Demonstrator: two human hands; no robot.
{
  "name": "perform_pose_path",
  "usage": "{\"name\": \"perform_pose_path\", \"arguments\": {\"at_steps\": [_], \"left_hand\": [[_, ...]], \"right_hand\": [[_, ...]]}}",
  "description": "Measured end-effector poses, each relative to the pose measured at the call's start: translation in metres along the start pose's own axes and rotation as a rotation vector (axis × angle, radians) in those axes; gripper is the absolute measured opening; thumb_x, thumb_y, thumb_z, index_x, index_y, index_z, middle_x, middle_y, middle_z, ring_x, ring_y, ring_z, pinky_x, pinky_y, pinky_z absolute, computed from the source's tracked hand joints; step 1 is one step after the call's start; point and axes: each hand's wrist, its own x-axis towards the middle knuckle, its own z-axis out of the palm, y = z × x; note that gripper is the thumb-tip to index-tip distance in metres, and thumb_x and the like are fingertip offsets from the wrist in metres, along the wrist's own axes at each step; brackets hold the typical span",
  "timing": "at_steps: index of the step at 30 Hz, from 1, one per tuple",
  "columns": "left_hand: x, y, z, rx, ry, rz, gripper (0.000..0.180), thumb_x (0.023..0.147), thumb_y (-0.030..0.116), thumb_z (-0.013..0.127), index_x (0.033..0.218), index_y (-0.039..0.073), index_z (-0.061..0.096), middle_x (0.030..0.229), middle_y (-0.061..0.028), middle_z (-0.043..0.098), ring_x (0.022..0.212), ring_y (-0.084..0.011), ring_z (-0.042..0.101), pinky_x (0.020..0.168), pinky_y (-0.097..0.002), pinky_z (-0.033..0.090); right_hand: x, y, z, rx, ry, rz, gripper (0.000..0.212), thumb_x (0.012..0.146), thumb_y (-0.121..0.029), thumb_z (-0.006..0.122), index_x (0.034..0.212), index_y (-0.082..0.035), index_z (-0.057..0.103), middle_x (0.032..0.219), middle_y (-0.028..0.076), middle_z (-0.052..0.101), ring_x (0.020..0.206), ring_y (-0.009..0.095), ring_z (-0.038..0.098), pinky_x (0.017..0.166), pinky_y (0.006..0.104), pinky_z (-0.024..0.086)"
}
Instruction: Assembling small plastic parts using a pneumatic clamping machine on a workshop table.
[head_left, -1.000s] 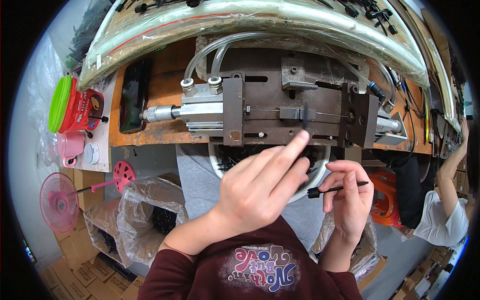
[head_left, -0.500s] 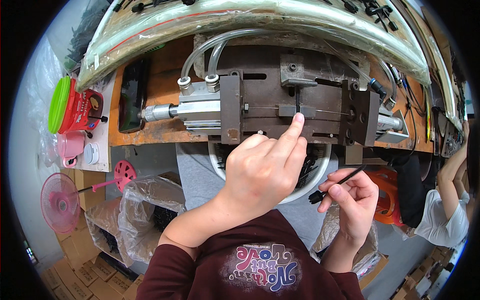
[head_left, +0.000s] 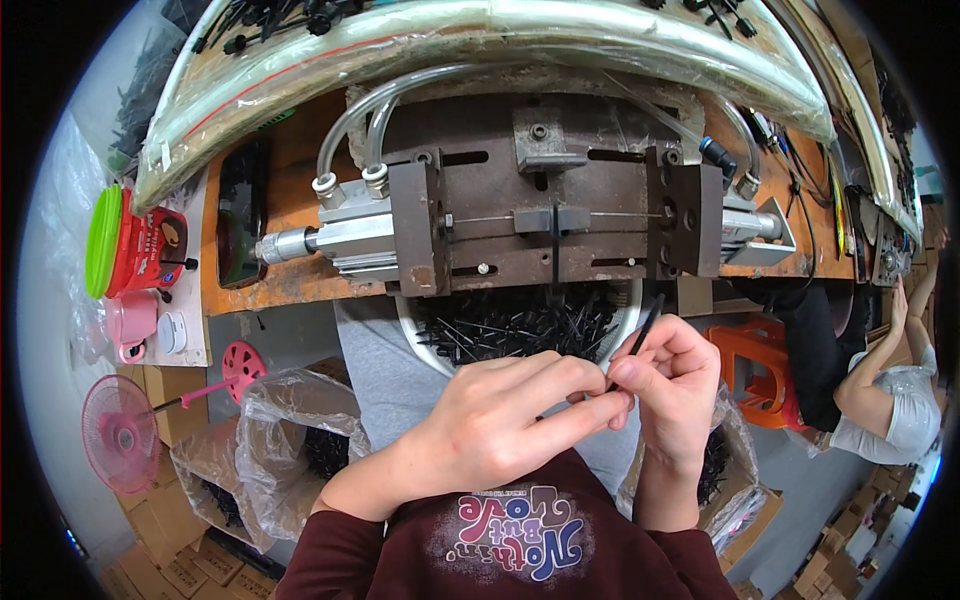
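My right hand (head_left: 672,390) pinches a slim black plastic rod (head_left: 649,322), which slants up and to the right. My left hand (head_left: 510,415) is closed, its fingertips meeting my right fingers at the rod's lower end. The toothed head at that end is hidden by my fingers. Ahead of both hands is a dark metal fixture (head_left: 475,248) with two small grey blocks (head_left: 573,219) on thin pins. Another black rod (head_left: 556,255) stretches from between these blocks past the fixture's near edge, over a white basin (head_left: 408,325) of black rods.
Silver air cylinders (head_left: 362,238) with clear hoses flank the fixture. A plastic-wrapped tray edge (head_left: 500,42) crosses behind it. Lined bags (head_left: 290,410) of black parts and a pink fan (head_left: 120,432) stand at left. An orange stool (head_left: 750,362) and another person (head_left: 885,400) are at right.
My left hand has drawn back from the fixture to my right hand. The rod in the fixture has shifted toward me, away from the rear bracket. The held rod now points more steeply upward.
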Motion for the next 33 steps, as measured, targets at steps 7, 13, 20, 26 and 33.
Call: {"name": "perform_pose_path", "arguments": {"at_steps": [7, 13, 20, 26, 33], "left_hand": [[0.009, -0.001, -0.01, 0.23, 0.14, -0.08, 0.035, 0.065, 0.006, 0.082, 0.098, 0.002, 0.074, 0.119, -0.0172, 0.065, 0.097, -0.0302, 0.067, 0.082, -0.037, 0.056], [0.014, -0.024, 0.001, 0.557, 0.139, -0.055, 0.027, 0.069, 0.009, 0.077, 0.093, 0.001, 0.07, 0.125, -0.0159, 0.065, 0.087, -0.0261, 0.069, 0.079, -0.0342, 0.056], [0.021, -0.02, 0.002, 0.621, 0.099, -0.084, 0.024, 0.07, 0.01, 0.076, 0.091, 0.001, 0.069, 0.126, -0.0136, 0.065, 0.076, -0.0226, 0.069, 0.074, -0.0308, 0.056], [0.017, -0.014, 0.003, 0.692, 0.126, -0.093, 0.024, 0.07, 0.011, 0.076, 0.091, 0.001, 0.07, 0.121, -0.0143, 0.067, 0.072, -0.0207, 0.067, 0.075, -0.0315, 0.055], [0.021, -0.021, 0.002, 0.679, 0.1, -0.086, 0.024, 0.068, 0.011, 0.078, 0.089, 0.001, 0.071, 0.121, -0.0154, 0.067, 0.066, -0.0181, 0.065, 0.066, -0.0281, 0.052]], "right_hand": [[0.011, -0.035, 0.02, -0.404, 0.089, -0.277, 0.016, 0.096, -0.005, 0.06, 0.107, 0.006, 0.065, 0.085, 0.013, 0.071, 0.061, 0.007, 0.06, 0.053, 0.0178, 0.045], [0.089, -0.09, 0.028, -0.88, 0.245, -0.905, 0.009, 0.088, -0.007, 0.071, 0.095, -0.001, 0.071, 0.079, -0.001, 0.068, 0.066, 0.003, 0.057, 0.057, 0.0177, 0.042], [0.189, -0.167, 0.036, -1.428, 0.185, -1.049, 0.024, 0.083, -0.027, 0.074, 0.098, -0.009, 0.075, 0.082, -0.002, 0.069, 0.072, 0.005, 0.056, 0.063, 0.0224, 0.043], [0.264, -0.213, 0.025, -1.657, 0.149, -0.918, 0.031, 0.081, -0.031, 0.075, 0.101, -0.008, 0.076, 0.089, 0.005, 0.073, 0.084, 0.014, 0.067, 0.078, 0.029, 0.05], [0.304, -0.206, 0.03, -1.689, 0.12, -0.63, 0.047, 0.071, -0.035, 0.08, 0.104, -0.002, 0.072, 0.097, 0.013, 0.071, 0.095, 0.023, 0.067, 0.088, 0.0332, 0.049]]}}
